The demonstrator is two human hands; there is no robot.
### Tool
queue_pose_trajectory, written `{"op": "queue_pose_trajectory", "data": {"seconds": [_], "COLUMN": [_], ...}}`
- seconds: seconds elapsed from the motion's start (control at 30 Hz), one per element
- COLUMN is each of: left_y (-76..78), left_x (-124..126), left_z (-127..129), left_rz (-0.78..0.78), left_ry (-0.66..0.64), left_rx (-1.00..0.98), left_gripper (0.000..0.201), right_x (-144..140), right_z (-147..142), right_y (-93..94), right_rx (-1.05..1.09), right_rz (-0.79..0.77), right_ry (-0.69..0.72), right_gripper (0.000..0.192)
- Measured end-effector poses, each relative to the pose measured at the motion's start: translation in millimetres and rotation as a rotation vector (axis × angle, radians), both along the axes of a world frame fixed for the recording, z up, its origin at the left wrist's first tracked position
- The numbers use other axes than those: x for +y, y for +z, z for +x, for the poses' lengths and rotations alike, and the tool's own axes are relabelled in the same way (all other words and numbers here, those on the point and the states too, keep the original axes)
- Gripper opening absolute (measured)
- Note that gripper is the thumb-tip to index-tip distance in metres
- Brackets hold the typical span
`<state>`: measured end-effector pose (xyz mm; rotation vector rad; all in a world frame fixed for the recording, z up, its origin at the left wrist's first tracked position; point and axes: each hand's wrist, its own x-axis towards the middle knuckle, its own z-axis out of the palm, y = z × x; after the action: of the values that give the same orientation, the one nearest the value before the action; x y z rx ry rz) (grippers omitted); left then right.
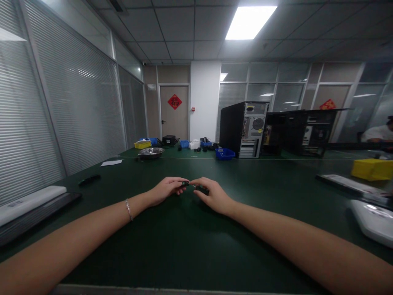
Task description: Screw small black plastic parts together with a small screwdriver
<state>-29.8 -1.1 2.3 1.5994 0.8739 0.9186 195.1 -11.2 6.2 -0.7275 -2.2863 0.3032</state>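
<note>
Both of my hands meet above the middle of the green tabletop [184, 246]. My left hand [167, 190], with a bracelet on its wrist, pinches a small dark piece [184, 184] with a hint of green; its kind is too small to tell. My right hand [215, 196] is closed around a short screwdriver [202, 190] with a black handle. Its thin shaft points left, toward the small dark piece. The right index fingertip reaches close to that piece; I cannot tell whether the screwdriver's tip touches it.
A black computer tower [235, 129], an opened case [316, 131] and a blue bin [225, 154] stand at the back. A metal dish [151, 153] sits back left. Keyboards [39, 217] lie left; a yellow bin [372, 169] and white device [373, 221] are right. Another person [379, 133] sits far right.
</note>
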Motion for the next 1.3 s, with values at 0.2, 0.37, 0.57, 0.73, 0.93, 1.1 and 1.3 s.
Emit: {"op": "queue_pose_trajectory", "data": {"seconds": [0.2,0.37,0.57,0.73,0.93,1.1,1.3], "left_y": [4.2,7.3,5.1,3.2,2.9,3.6,21.4], "left_x": [-6,-9,-6,-6,-4,1,-12], "left_z": [2,3,2,2,2,-3,-6], "left_rz": [0.197,0.233,0.084,-0.045,-0.018,0.042,0.082], "left_ry": [-0.005,-0.038,-0.079,-0.12,-0.096,0.012,-0.158], "left_rx": [0.208,0.245,0.121,-0.019,-0.032,0.016,0.246], "left_gripper": [0.039,0.039,0.035,0.035,0.034,0.031,0.029], "right_x": [2,2,0,-1,1,7,9], "right_z": [0,1,2,2,0,1,1], "right_y": [-0.1,-0.4,1.0,2.2,-0.1,-2.9,-4.6], "right_rx": [-0.019,0.001,-0.013,0.006,0.04,0.12,0.159], "right_rz": [-0.017,-0.02,-0.028,-0.036,-0.034,-0.093,-0.124], "right_ry": [0.011,0.019,0.056,0.091,0.073,0.01,0.005], "right_gripper": [0.031,0.031,0.03,0.029,0.029,0.03,0.03]}}
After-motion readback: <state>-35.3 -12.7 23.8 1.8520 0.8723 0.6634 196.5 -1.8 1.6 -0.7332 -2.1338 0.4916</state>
